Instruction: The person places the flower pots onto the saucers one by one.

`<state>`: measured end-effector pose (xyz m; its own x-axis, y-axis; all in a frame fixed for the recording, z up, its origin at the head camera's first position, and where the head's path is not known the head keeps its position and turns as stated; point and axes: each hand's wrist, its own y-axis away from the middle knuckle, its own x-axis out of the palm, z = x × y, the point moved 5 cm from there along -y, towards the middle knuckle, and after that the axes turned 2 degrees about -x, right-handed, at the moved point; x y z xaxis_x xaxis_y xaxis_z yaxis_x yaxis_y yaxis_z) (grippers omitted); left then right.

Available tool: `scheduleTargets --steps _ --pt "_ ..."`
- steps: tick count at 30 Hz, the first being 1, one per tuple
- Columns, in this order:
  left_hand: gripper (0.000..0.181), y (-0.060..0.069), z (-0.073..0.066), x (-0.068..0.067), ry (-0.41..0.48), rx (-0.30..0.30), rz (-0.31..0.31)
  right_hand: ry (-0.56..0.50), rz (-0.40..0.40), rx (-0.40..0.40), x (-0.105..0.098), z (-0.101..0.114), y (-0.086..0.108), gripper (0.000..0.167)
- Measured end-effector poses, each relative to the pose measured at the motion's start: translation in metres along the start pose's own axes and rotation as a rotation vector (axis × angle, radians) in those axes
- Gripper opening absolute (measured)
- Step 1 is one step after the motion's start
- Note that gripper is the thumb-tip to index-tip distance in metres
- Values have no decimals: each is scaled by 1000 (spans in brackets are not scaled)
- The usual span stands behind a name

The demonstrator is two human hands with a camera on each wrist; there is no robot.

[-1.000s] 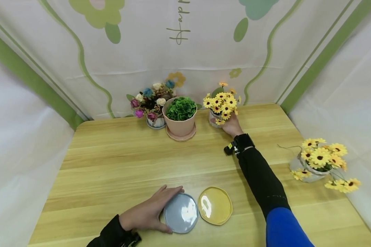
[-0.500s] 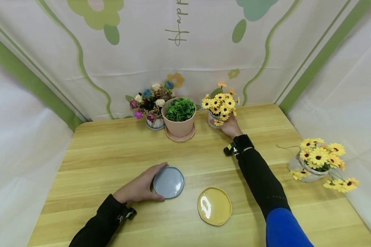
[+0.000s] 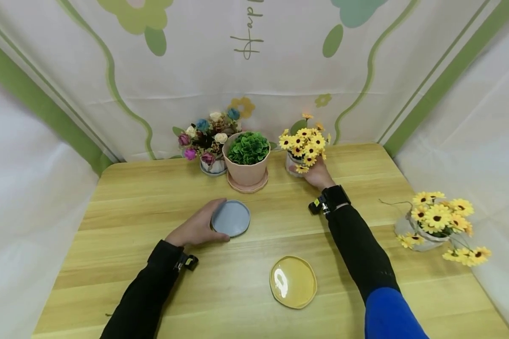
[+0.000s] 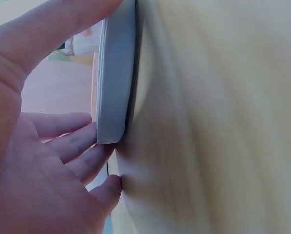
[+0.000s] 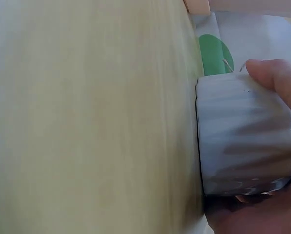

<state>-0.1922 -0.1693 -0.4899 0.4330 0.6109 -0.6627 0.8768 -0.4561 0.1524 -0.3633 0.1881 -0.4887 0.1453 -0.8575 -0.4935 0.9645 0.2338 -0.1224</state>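
Note:
The left hand [image 3: 200, 225] holds a round blue-grey saucer [image 3: 231, 218] by its left edge, thumb on the near side and fingers on the far side. In the left wrist view the saucer's rim [image 4: 117, 78] lies low against the wooden surface. At the back, the right hand [image 3: 319, 175] grips a whitish pot [image 3: 294, 165] of small yellow flowers [image 3: 307, 145]. The right wrist view shows that pot [image 5: 245, 136] between thumb and fingers, its base at the tabletop. A yellow saucer [image 3: 293, 282] lies near the front.
A pink pot [image 3: 247, 173] with a green plant stands on a pink saucer at the back. Left of it is a pot of mixed flowers [image 3: 209, 136]. Another pot with yellow flowers [image 3: 426, 240] stands at the right. A printed cloth [image 3: 280, 75] hangs behind the table.
The left hand has moved the blue-grey saucer away from beside the yellow one, first left and back, then further back. The right hand has stayed on its pot.

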Motion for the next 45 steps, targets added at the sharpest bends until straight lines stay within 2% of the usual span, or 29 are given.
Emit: scheduleTargets --steps 2,5,9,12,18,20,24,28,30,34,38,45 --pt "113 -6 1 -1 -8 -9 -13 -63 36 -15 3 1 1 88" --pt "113 -12 3 -4 -23 -27 -49 -84 50 -34 6 4 4 88" --pt "113 -14 12 -8 -35 -81 -108 -38 54 -26 11 8 10 91" --pt "114 -12 18 -10 -32 -109 -128 -61 84 -29 16 13 16 96" --pt "114 -11 20 -9 -36 -108 -122 -132 133 -40 16 33 36 98" --pt "114 -12 18 -8 -36 -113 -115 -147 152 -17 14 35 44 95" --pt "113 -17 14 -5 -35 -98 -102 -177 162 32 11 25 55 88" --pt "113 -21 8 -6 -19 -78 -107 -145 179 44 11 15 58 84" --pt "113 -22 6 -7 -17 -72 -113 -123 198 25 11 16 56 84" --pt "113 -26 2 -5 -18 -63 -121 -153 227 33 12 20 58 79" --pt "112 -26 -1 1 -14 -60 -125 -191 254 63 14 20 69 76" --pt "115 -23 4 10 -2 -66 -101 -250 303 91 25 17 85 75"
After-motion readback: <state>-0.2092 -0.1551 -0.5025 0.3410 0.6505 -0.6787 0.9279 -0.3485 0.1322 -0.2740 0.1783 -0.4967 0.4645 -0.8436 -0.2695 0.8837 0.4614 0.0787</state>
